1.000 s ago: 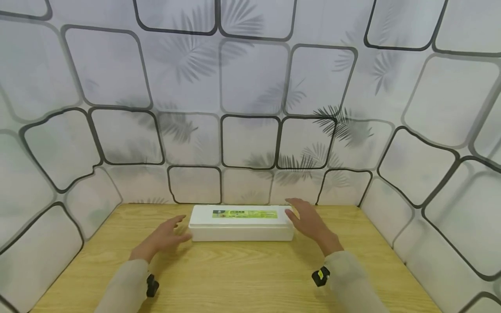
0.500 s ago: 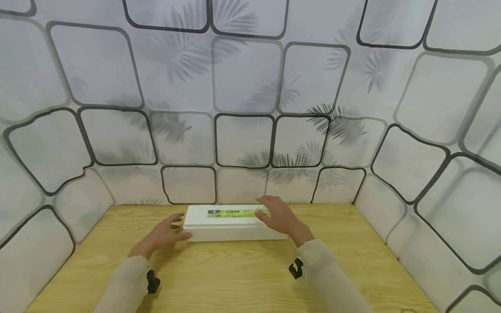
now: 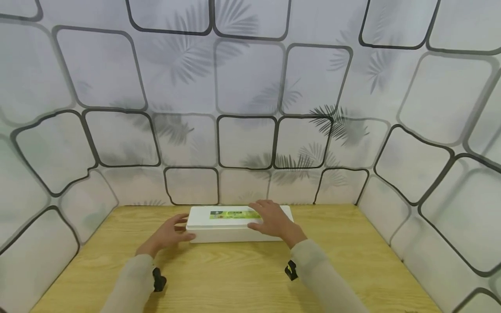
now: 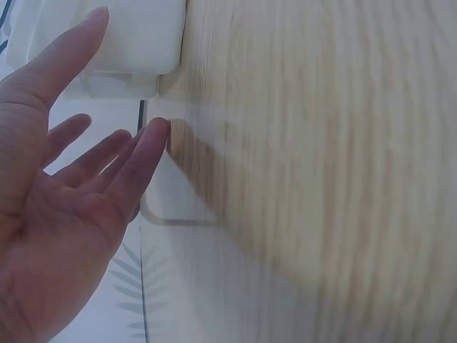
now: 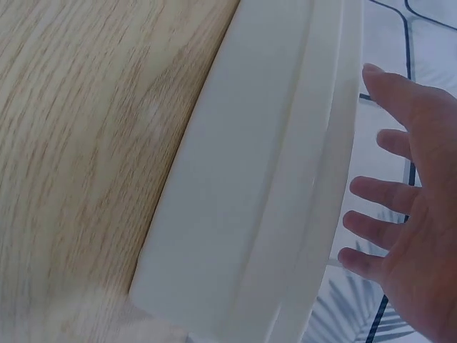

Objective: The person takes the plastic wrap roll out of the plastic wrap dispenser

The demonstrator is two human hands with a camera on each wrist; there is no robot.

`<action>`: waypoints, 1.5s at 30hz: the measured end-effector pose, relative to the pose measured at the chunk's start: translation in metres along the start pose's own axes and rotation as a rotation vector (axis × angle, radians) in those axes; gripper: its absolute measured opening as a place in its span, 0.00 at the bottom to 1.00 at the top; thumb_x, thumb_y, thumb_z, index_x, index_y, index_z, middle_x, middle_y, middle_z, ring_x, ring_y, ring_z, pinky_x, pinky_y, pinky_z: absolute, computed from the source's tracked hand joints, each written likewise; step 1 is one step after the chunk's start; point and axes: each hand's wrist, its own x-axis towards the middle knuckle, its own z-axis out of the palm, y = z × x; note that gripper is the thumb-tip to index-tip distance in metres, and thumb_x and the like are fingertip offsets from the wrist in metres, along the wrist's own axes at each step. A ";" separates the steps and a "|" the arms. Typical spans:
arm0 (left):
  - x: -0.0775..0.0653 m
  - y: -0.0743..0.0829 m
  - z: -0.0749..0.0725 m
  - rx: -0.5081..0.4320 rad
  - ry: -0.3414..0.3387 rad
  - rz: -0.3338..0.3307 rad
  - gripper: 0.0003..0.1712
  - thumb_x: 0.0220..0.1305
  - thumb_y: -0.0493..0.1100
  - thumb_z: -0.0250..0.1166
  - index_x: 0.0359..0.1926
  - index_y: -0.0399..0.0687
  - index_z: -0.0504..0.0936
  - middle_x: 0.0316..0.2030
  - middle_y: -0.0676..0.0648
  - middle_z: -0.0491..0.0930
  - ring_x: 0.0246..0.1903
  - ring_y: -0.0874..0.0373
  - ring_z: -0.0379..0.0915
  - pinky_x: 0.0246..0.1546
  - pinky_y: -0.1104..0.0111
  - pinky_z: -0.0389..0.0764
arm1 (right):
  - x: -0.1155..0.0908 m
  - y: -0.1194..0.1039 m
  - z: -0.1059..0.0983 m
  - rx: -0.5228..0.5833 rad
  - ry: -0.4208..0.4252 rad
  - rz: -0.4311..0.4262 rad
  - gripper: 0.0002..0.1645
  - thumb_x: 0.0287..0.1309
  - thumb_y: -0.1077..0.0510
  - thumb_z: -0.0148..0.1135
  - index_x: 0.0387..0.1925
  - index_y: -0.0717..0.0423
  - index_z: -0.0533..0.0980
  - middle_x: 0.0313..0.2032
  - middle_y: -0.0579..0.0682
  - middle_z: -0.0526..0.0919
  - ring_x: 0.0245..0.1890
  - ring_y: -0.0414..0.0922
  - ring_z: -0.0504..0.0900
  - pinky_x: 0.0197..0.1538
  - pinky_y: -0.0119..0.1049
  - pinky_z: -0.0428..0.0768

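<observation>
A long white lidded box lies at the table's far edge, with a yellow-green label on its lid. At its left end is my left hand, fingers spread and thumb by the front corner. The left wrist view shows that palm beside the box end, with nothing in its grasp. My right hand hovers over the right part of the lid and hides part of the label. In the right wrist view its fingers are spread apart, above the box.
A light wood-grain table carries the box. Patterned white cloth walls stand close behind the table and along both sides. Each wrist wears a small black camera, such as the one at the right cuff.
My right hand has moved left from the box's right end to over the lid. The left hand has come slightly closer, its thumb now overlapping the front left corner.
</observation>
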 end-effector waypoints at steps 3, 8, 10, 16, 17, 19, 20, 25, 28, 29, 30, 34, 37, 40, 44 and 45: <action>0.002 0.001 0.001 -0.011 -0.001 0.003 0.54 0.62 0.45 0.76 0.77 0.29 0.55 0.70 0.20 0.63 0.64 0.25 0.71 0.61 0.44 0.79 | 0.003 -0.002 0.003 -0.008 -0.013 -0.007 0.39 0.67 0.41 0.66 0.72 0.56 0.70 0.68 0.62 0.75 0.68 0.63 0.73 0.67 0.64 0.71; 0.005 0.000 0.004 -0.028 -0.013 0.003 0.55 0.62 0.44 0.76 0.78 0.29 0.53 0.71 0.20 0.62 0.63 0.25 0.72 0.60 0.44 0.80 | 0.008 -0.006 0.007 -0.013 -0.040 0.008 0.41 0.67 0.39 0.66 0.74 0.53 0.68 0.71 0.65 0.72 0.70 0.65 0.71 0.69 0.65 0.69; 0.007 0.000 0.005 -0.035 -0.009 0.002 0.55 0.62 0.44 0.76 0.78 0.29 0.53 0.71 0.20 0.62 0.64 0.25 0.72 0.60 0.44 0.80 | 0.009 -0.008 0.008 -0.017 -0.040 0.013 0.42 0.67 0.38 0.66 0.74 0.52 0.68 0.72 0.65 0.70 0.70 0.66 0.70 0.70 0.65 0.69; 0.011 0.000 0.010 -0.070 0.002 -0.020 0.59 0.61 0.45 0.77 0.80 0.31 0.50 0.74 0.21 0.58 0.67 0.24 0.67 0.63 0.44 0.77 | 0.014 -0.011 0.008 -0.026 -0.024 -0.004 0.42 0.66 0.38 0.66 0.74 0.51 0.68 0.71 0.67 0.70 0.70 0.67 0.70 0.70 0.66 0.68; 0.011 0.000 0.011 -0.079 0.008 -0.031 0.60 0.60 0.45 0.78 0.80 0.32 0.49 0.74 0.22 0.57 0.68 0.24 0.66 0.64 0.43 0.77 | 0.014 -0.012 0.009 -0.029 -0.026 -0.006 0.42 0.66 0.38 0.66 0.74 0.52 0.68 0.72 0.66 0.69 0.70 0.67 0.69 0.70 0.67 0.68; 0.012 0.000 0.013 -0.077 0.018 -0.045 0.61 0.60 0.46 0.78 0.81 0.34 0.48 0.75 0.23 0.56 0.69 0.24 0.64 0.65 0.43 0.76 | 0.015 -0.012 0.009 -0.029 -0.026 -0.010 0.43 0.66 0.37 0.66 0.74 0.51 0.67 0.72 0.66 0.69 0.70 0.67 0.69 0.70 0.67 0.68; 0.012 -0.001 0.014 -0.075 0.023 -0.047 0.61 0.60 0.46 0.78 0.81 0.34 0.47 0.75 0.23 0.56 0.69 0.25 0.64 0.65 0.43 0.76 | 0.015 -0.013 0.009 -0.030 -0.025 -0.012 0.43 0.66 0.37 0.66 0.74 0.51 0.67 0.72 0.66 0.69 0.70 0.67 0.69 0.69 0.67 0.68; 0.014 -0.002 0.018 -0.073 0.054 -0.031 0.61 0.60 0.44 0.78 0.81 0.34 0.47 0.74 0.22 0.57 0.67 0.24 0.67 0.64 0.43 0.77 | 0.017 -0.014 0.011 -0.036 -0.026 -0.007 0.43 0.66 0.36 0.65 0.75 0.50 0.67 0.72 0.64 0.69 0.70 0.66 0.70 0.69 0.66 0.69; 0.015 -0.001 0.020 -0.064 0.062 -0.030 0.61 0.60 0.43 0.78 0.81 0.33 0.47 0.74 0.22 0.58 0.68 0.25 0.66 0.66 0.42 0.74 | 0.018 -0.013 0.013 -0.035 -0.029 -0.004 0.44 0.66 0.36 0.65 0.76 0.49 0.66 0.72 0.64 0.69 0.70 0.66 0.70 0.69 0.66 0.69; 0.015 -0.001 0.020 -0.067 0.064 -0.035 0.61 0.60 0.43 0.78 0.81 0.34 0.47 0.74 0.22 0.58 0.69 0.25 0.65 0.66 0.42 0.74 | 0.019 -0.013 0.013 -0.032 -0.028 -0.005 0.44 0.66 0.36 0.65 0.75 0.49 0.66 0.72 0.64 0.69 0.70 0.66 0.70 0.69 0.66 0.69; 0.015 0.000 0.021 -0.070 0.064 -0.040 0.61 0.60 0.43 0.78 0.81 0.34 0.47 0.74 0.22 0.58 0.70 0.25 0.64 0.67 0.42 0.73 | 0.019 -0.013 0.014 -0.027 -0.032 -0.002 0.44 0.66 0.36 0.65 0.76 0.48 0.66 0.72 0.64 0.69 0.70 0.66 0.70 0.69 0.66 0.69; 0.014 0.000 0.023 -0.120 0.056 -0.056 0.61 0.61 0.43 0.77 0.82 0.36 0.45 0.76 0.23 0.55 0.71 0.25 0.61 0.68 0.41 0.72 | 0.019 -0.012 0.018 -0.010 -0.048 0.011 0.44 0.67 0.35 0.64 0.77 0.46 0.65 0.73 0.63 0.68 0.71 0.67 0.69 0.69 0.68 0.68; 0.014 0.001 0.024 -0.175 0.057 -0.067 0.62 0.61 0.43 0.77 0.82 0.39 0.44 0.77 0.24 0.53 0.72 0.26 0.60 0.69 0.42 0.71 | 0.019 -0.011 0.021 -0.009 -0.058 0.023 0.44 0.68 0.34 0.62 0.77 0.45 0.64 0.74 0.62 0.67 0.72 0.67 0.68 0.70 0.68 0.67; 0.012 0.002 0.026 -0.209 0.065 -0.078 0.62 0.61 0.42 0.77 0.83 0.41 0.44 0.78 0.26 0.52 0.73 0.26 0.59 0.70 0.42 0.69 | 0.020 -0.010 0.023 -0.010 -0.060 0.027 0.43 0.68 0.33 0.61 0.78 0.44 0.64 0.74 0.62 0.67 0.71 0.66 0.68 0.70 0.68 0.66; 0.010 0.003 0.029 -0.217 0.080 -0.068 0.60 0.62 0.41 0.76 0.82 0.39 0.45 0.78 0.25 0.52 0.73 0.25 0.59 0.69 0.42 0.71 | 0.019 -0.010 0.025 -0.026 -0.052 0.027 0.42 0.68 0.33 0.62 0.77 0.43 0.65 0.73 0.61 0.69 0.70 0.65 0.70 0.69 0.67 0.67; 0.010 0.003 0.030 -0.220 0.088 -0.067 0.60 0.62 0.40 0.76 0.82 0.39 0.45 0.78 0.25 0.52 0.73 0.24 0.59 0.69 0.43 0.71 | 0.019 -0.010 0.025 -0.032 -0.052 0.027 0.42 0.68 0.33 0.62 0.77 0.43 0.65 0.73 0.61 0.69 0.70 0.65 0.70 0.69 0.67 0.67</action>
